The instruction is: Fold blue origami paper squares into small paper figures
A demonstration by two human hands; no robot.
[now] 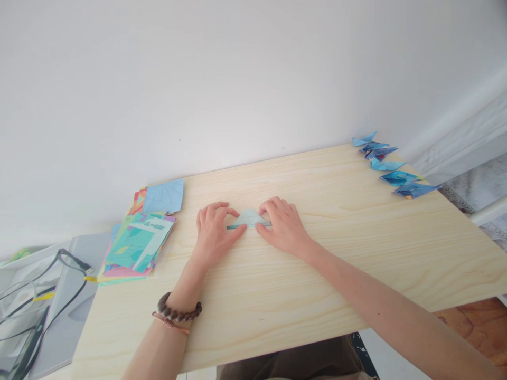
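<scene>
A small pale blue piece of folded paper point(249, 217) lies on the wooden table, with a darker strip along its near edge. My left hand point(216, 229) grips its left end between thumb and curled fingers. At the opposite end my right hand point(282, 226) pinches the paper, its thumb pressed on the near edge. Parts of both ends are hidden under the fingers.
A pile of colourful paper sheets point(138, 243) lies at the left, with a blue sheet point(164, 196) behind it. Several folded blue paper figures point(414, 190) stand in a row at the far right. Black cables point(59, 264) lie beyond the left table edge.
</scene>
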